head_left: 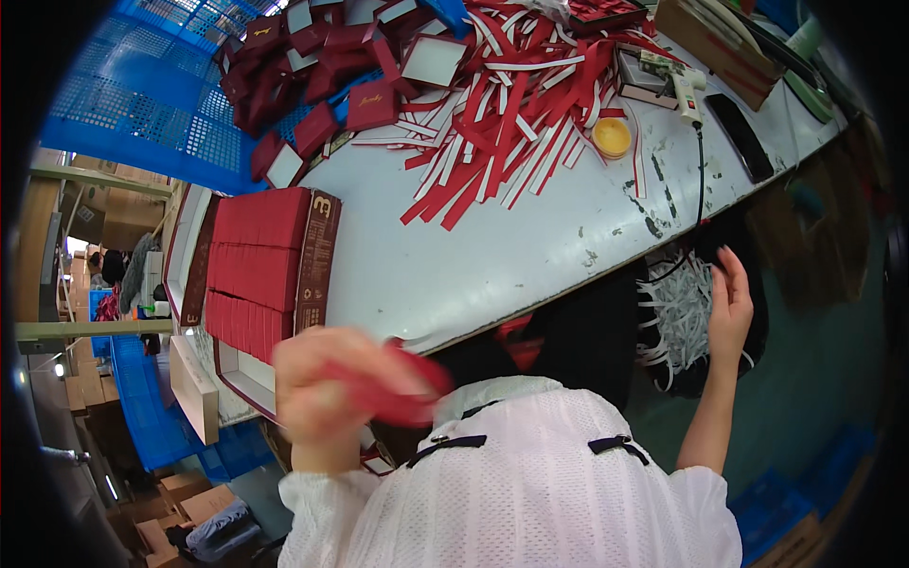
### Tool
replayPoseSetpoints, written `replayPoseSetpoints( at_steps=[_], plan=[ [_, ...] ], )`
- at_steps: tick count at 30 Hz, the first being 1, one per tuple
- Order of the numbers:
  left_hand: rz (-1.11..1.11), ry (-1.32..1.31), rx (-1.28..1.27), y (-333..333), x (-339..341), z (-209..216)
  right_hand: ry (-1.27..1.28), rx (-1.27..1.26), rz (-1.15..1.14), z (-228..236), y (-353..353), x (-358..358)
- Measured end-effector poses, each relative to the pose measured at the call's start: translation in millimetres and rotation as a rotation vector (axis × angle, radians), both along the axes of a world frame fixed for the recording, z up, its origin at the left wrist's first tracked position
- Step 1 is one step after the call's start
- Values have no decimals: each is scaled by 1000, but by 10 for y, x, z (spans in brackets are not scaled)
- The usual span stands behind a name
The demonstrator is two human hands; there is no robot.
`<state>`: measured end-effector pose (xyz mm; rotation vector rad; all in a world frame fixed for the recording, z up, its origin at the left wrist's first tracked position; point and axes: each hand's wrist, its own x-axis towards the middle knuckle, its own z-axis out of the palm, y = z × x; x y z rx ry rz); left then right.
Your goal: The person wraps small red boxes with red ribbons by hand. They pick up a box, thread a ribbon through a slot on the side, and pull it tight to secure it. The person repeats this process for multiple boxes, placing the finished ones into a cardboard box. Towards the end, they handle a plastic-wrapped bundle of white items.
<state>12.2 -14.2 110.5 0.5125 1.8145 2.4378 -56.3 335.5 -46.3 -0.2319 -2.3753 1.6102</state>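
Observation:
Near the table's front edge, my left hand (327, 388) is closed around a bent red piece (402, 386). Motion smears both, so I cannot make out exactly what that piece is. Off to the right, my right hand (731, 301) has its fingers stretched out, with nothing visible in it. It hangs beside a dark bin (653, 364) filled with white paper strips (680, 308). A brown carton (322, 251) packed with rows of red boxes (256, 270) stands left on the table, close to my left hand.
Red and white strips (511, 104) lie heaped across the far side of the white table (426, 256). Dark red boxes (327, 71) fill a blue crate (133, 104). A yellow round tub (612, 137), a glue gun (688, 93) with a cable, and a phone (739, 137) lie right.

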Motion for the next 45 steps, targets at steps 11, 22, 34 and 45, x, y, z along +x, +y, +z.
replayPoseSetpoints(
  at_steps=[11,22,34,45],
  plan=[
    [-159,611,-441,482,-1250,-160,330,-355,411,1119,-729,172],
    [500,298,-1975,-1139,-4434,-1028,400,-1128,-318,771,507,722],
    [315,158,-2330,-1389,-4155,-1300,307,-936,-391,763,239,464],
    [467,456,-1357,-1502,-2901,-1084,-94,-1064,144,589,-452,57]
  ],
)
